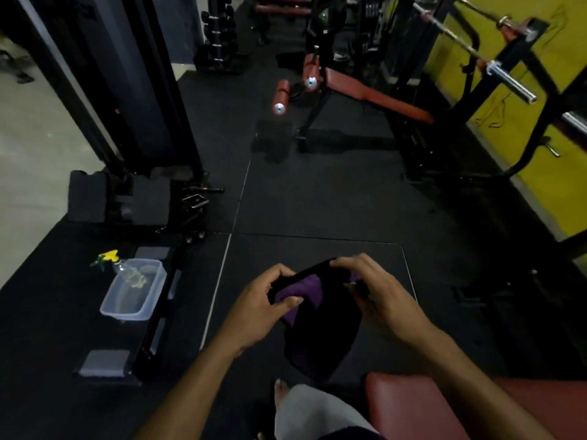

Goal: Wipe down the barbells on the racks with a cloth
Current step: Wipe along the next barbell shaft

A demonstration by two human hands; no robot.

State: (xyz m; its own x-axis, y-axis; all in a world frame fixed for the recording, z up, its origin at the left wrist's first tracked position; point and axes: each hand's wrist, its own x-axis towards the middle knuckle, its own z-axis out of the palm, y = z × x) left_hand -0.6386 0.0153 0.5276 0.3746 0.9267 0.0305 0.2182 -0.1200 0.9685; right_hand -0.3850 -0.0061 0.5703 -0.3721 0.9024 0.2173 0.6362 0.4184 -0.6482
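Dim gym, black rubber floor (317, 201). Gripping purple-and-black cloth (313, 315) with both hands, left hand (263, 308) and right hand (378, 293) pinching its upper edge. Barbell (495, 66) lying racked well ahead, up right, nearer the right hand, running lengthwise away.

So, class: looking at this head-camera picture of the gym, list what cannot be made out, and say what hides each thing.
- Cloth: the head view shows its dark lower part merging with the dim floor, so its outline is unclear.
- Spray bottle: its body lies behind the clear tub's wall; the label is unreadable.
- Barbell: its far end is lost behind the rack.
- Right hand: its fingers are partly tucked under the cloth.
- Dumbbell rack: too dark and small to count.
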